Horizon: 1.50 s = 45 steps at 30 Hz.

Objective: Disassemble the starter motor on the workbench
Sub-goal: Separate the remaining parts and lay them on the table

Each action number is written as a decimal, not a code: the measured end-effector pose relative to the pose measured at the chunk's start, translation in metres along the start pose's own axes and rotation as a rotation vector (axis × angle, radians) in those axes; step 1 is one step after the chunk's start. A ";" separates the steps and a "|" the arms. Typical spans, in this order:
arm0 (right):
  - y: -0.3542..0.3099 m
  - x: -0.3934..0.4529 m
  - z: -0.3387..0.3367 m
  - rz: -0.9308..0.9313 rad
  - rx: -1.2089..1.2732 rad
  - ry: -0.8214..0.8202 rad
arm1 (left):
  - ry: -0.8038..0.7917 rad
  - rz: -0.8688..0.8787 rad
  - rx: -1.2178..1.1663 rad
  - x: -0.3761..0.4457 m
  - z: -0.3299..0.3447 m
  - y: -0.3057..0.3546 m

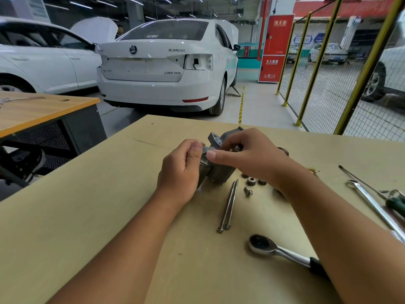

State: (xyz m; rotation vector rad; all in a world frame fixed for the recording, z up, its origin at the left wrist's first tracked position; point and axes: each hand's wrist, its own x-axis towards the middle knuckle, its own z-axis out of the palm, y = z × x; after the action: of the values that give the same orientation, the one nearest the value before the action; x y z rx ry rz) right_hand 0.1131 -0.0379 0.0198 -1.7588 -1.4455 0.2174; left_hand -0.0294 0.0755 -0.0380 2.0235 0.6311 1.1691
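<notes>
Both hands grip the starter housing (219, 170) above the workbench (109, 216): the left hand (182, 170) clasps its near end, the right hand (245, 154) pinches the top. Pulling apart should be steady and straight, clear of the loose gears (252, 181).

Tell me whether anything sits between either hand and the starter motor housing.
Nothing visible does. The left hand and the right hand both already hold the motor housing directly, above the workbench. The long bolts, small gears and ratchet lie nearer the person, clear of the grip.
</notes>
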 end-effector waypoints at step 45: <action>-0.009 0.002 0.009 0.018 -0.149 0.049 | -0.002 0.004 -0.003 0.001 -0.002 0.001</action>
State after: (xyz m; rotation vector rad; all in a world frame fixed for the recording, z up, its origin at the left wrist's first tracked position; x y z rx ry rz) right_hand 0.1021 -0.0323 0.0208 -1.8836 -1.4429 0.0774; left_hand -0.0305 0.0761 -0.0367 2.0237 0.6248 1.1694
